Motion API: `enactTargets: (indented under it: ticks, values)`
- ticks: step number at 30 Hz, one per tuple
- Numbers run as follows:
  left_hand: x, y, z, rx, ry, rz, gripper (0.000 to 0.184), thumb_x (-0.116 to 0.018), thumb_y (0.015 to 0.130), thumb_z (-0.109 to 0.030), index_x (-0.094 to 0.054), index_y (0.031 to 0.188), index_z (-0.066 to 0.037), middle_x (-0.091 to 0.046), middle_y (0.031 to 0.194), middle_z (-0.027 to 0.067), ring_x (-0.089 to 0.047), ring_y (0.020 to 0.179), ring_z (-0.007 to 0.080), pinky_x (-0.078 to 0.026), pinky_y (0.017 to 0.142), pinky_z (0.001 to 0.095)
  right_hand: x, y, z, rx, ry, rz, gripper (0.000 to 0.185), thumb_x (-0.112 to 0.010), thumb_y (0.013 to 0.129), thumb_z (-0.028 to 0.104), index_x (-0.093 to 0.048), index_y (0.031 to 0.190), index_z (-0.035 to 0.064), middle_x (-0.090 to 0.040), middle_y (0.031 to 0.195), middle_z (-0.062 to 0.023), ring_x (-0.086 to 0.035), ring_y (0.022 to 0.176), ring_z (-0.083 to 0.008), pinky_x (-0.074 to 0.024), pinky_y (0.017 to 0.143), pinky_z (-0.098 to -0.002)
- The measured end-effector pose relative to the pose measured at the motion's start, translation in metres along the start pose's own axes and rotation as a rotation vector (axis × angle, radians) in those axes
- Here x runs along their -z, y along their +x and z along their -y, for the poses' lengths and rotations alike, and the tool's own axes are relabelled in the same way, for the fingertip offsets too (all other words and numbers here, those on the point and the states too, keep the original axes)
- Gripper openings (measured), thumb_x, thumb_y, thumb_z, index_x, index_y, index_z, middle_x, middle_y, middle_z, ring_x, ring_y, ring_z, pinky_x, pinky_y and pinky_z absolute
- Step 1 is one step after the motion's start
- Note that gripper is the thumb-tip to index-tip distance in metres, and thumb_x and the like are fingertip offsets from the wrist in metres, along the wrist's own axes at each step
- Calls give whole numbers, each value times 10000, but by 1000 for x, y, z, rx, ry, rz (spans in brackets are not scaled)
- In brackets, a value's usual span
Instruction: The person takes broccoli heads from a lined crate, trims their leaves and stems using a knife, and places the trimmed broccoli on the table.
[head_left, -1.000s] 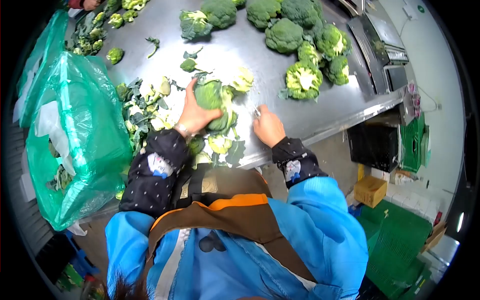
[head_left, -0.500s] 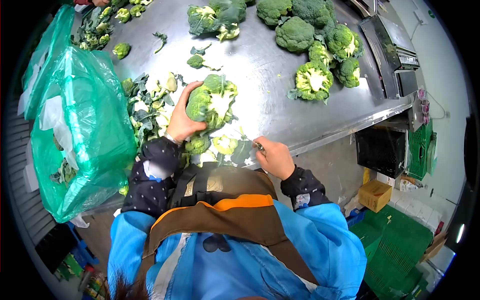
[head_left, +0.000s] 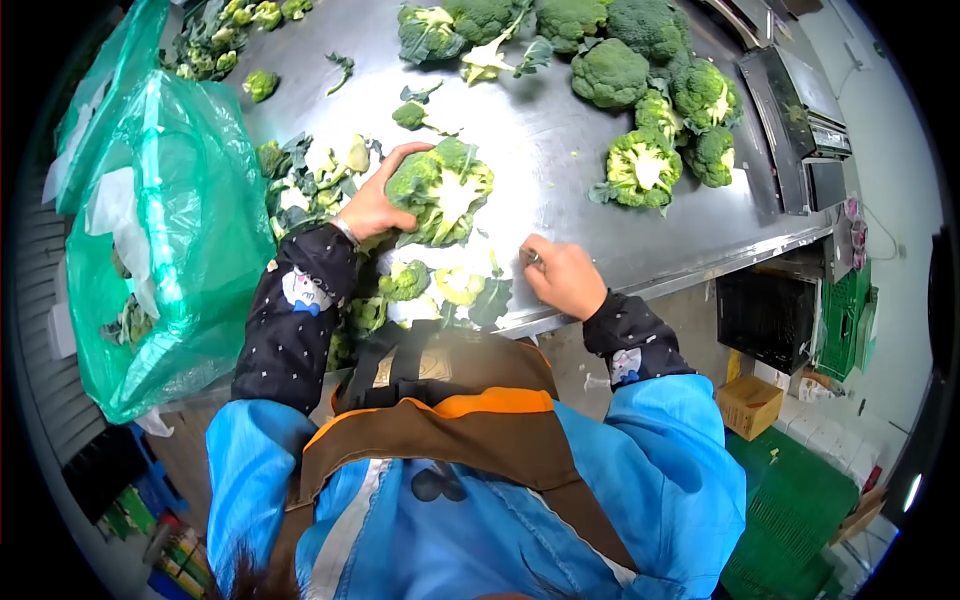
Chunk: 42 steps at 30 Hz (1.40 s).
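A broccoli head (head_left: 440, 200), its pale cut stem side turned up, is gripped at its left by my left hand (head_left: 375, 208), thumb and fingers spread around it. To its right, my right hand (head_left: 565, 278) is closed on a small knife (head_left: 535, 262); only a bit of the handle shows and the blade is lost in the glare. Apart from the broccoli head, that hand hovers over the steel table's near edge. Cut florets (head_left: 458, 286) and a dark leaf (head_left: 491, 302) lie between my hands and my apron.
Trimmed leaves and stems (head_left: 305, 180) are heaped left of my left hand. A green plastic bag (head_left: 190, 250) stands at the left. Whole broccoli heads (head_left: 640, 165) are grouped at the back right of the steel table (head_left: 560, 130). A black crate (head_left: 765, 320) sits below its right end.
My right hand has moved slightly farther from my body, its fingers now hiding more of the knife. My left hand keeps hold of the broccoli head. The view has shifted a little.
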<state>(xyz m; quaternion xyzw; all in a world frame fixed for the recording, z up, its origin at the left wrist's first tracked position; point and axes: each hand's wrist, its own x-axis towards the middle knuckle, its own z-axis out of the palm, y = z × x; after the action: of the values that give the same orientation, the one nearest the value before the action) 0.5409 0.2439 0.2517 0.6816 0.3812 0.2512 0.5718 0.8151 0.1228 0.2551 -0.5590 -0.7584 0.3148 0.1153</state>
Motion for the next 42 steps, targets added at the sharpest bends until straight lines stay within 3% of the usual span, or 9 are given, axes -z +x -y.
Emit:
enactTargets:
  ticks: [7, 10, 14, 18, 20, 25, 30, 34, 42]
  values:
    - [6, 0, 8, 7, 49, 18, 813, -604, 547, 23, -399, 1314, -148, -438, 1248, 55, -403, 1172, 165, -297, 1011, 264, 1, 4, -35, 34, 82, 186, 169, -534, 762, 106, -608, 887, 20, -606, 762, -229, -585, 757, -418, -471, 688, -467]
    - [5, 1, 4, 110, -198, 59, 872, -632, 505, -37, -387, 1337, -123, -380, 1330, 66, -297, 1305, 187, -178, 1102, 300, 23, -5, -14, -14, 272, 83, 144, -561, 771, 104, -578, 904, 50, -602, 719, -203, -584, 696, -398, -476, 630, -446]
    - [-5, -12, -8, 46, 67, 5, 846, -670, 579, -6, -345, 1345, -154, -418, 1292, 84, -396, 1219, 215, -299, 1040, 313, -8, -13, -17, -77, 13, -253, 198, -572, 769, 92, -519, 959, 100, -609, 701, -166, -597, 668, -379, -458, 575, -460]
    - [-16, -28, -13, 10, 209, 20, 847, -810, 582, -143, -297, 1254, -106, -396, 1219, 135, -374, 1208, 255, -303, 1028, 333, -36, -31, 3, -171, 134, -203, 197, -562, 774, 87, -512, 964, 83, -609, 707, -185, -595, 687, -398, -459, 600, -479]
    - [-27, -27, -23, 199, 166, -55, 778, -770, 592, -138, -260, 1178, -86, -378, 1113, 140, -400, 1085, 238, -337, 970, 310, -40, -31, 4, -218, 148, -136, 205, -559, 775, 85, -507, 973, 79, -609, 710, -191, -592, 694, -409, -459, 611, -485]
    - [-35, -21, -15, 23, 308, -68, 723, -708, 548, -77, -291, 1137, -54, -365, 1095, 162, -399, 1074, 259, -342, 956, 320, -21, -27, 8, -178, 112, -88, 222, -552, 776, 82, -498, 989, 47, -610, 741, -220, -591, 728, -424, -461, 636, -500]
    - [-42, -12, -18, 34, 322, -84, 729, -721, 525, -80, -314, 1128, -40, -373, 1109, 176, -403, 1089, 280, -346, 961, 327, -20, -12, 7, -191, -66, 48, 144, -516, 794, 82, -484, 911, 4, -612, 720, -212, -600, 718, -421, -479, 640, -493]
    - [-37, -14, -16, 110, 258, -93, 725, -725, 523, -81, -324, 1126, -38, -384, 1118, 175, -421, 1082, 291, -364, 951, 329, -18, 2, 11, -157, -154, -56, 92, -454, 819, 74, -470, 863, -5, -611, 690, -206, -612, 655, -403, -491, 599, -488]
    - [-63, -25, -11, 162, 152, -512, 687, -741, 541, -101, -345, 1096, -9, -422, 1055, 164, -453, 1008, 273, -388, 908, 327, -63, 7, 19, -287, -107, -220, 120, -450, 809, 54, -454, 914, -3, -600, 685, -236, -589, 630, -440, -468, 579, -518]
